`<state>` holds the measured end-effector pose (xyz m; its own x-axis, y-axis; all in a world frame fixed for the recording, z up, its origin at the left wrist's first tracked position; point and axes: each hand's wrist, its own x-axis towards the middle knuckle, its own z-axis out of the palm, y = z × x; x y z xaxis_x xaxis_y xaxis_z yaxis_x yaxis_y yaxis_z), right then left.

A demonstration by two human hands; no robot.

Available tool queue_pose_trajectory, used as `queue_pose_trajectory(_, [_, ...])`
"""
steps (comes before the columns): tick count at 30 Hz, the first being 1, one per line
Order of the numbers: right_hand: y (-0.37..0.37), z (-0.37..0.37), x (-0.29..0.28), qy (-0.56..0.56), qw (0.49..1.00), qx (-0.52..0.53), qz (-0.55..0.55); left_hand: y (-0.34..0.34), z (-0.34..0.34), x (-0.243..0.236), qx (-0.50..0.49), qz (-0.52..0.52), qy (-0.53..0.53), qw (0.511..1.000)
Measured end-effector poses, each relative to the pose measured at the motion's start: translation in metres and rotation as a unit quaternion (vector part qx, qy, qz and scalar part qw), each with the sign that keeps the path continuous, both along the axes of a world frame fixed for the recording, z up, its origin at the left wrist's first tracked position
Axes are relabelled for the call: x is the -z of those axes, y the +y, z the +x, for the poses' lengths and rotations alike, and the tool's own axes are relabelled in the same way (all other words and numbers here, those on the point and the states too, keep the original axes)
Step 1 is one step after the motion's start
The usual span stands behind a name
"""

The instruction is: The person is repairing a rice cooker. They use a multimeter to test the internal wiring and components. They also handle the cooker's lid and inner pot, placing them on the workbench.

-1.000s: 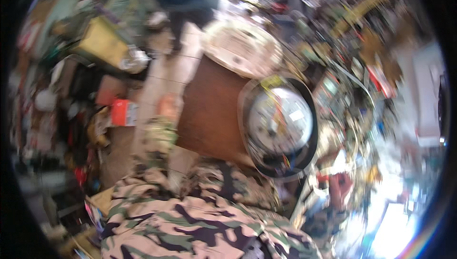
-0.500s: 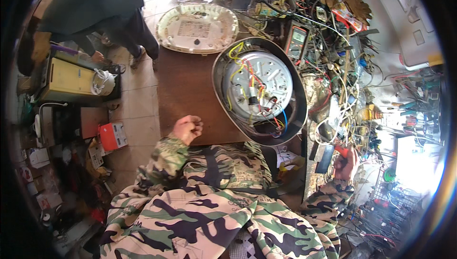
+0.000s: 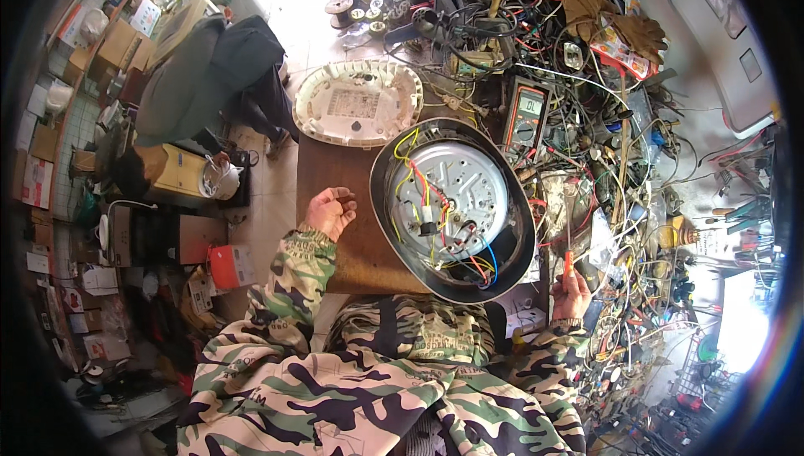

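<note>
My right hand [image 3: 570,297] grips the orange handle of a screwdriver [image 3: 569,263], its thin shaft pointing away from me, just right of an oval appliance housing [image 3: 383,205]. Inside that dark-rimmed housing sits a round silver metal plate [image 3: 477,173], crossed by yellow, red and blue wires [image 3: 494,262] with connectors. To the left of the housing, my left hand [image 3: 331,213] hovers over the brown table [image 3: 335,175], its fingers curled in. Whether anything small is between those fingers is hidden. A cream oval cover [image 3: 310,108] lies inside-up behind the housing.
A multimeter [image 3: 526,114] with a lit display stands beyond the housing. Tangled cables and tools [image 3: 620,205] heap along the right. Wire spools [image 3: 339,5] sit at the back. At left, another person [image 3: 193,79] bends over a yellow appliance [image 3: 182,173]; a red box [image 3: 230,267] is nearer.
My right hand has come left towards the housing, with the screwdriver now pointing away from me. My left hand has moved farther over the table. The view has tilted up; the other person bends lower.
</note>
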<state>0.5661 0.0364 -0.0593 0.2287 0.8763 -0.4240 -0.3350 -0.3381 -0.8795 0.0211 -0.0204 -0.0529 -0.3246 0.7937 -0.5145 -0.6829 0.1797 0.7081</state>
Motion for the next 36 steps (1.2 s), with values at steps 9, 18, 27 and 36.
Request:
queue_pose_trajectory(9, [0.033,-0.011,0.012,-0.019,1.0,-0.012,-0.002,0.151,-0.034,-0.014,0.099,-0.06,0.165,0.979])
queue_pose_trajectory(18, [0.044,0.0,0.026,-0.046,0.999,0.014,-0.012,0.301,0.009,-0.012,0.433,-0.045,0.384,0.815])
queue_pose_trajectory(27, [0.048,-0.029,0.021,-0.108,0.993,0.046,0.031,0.355,0.052,0.037,0.572,-0.109,0.595,0.554])
queue_pose_trajectory(36, [0.093,-0.077,0.03,-0.52,0.848,-0.045,0.09,0.349,0.035,0.043,0.579,-0.066,0.579,0.571])
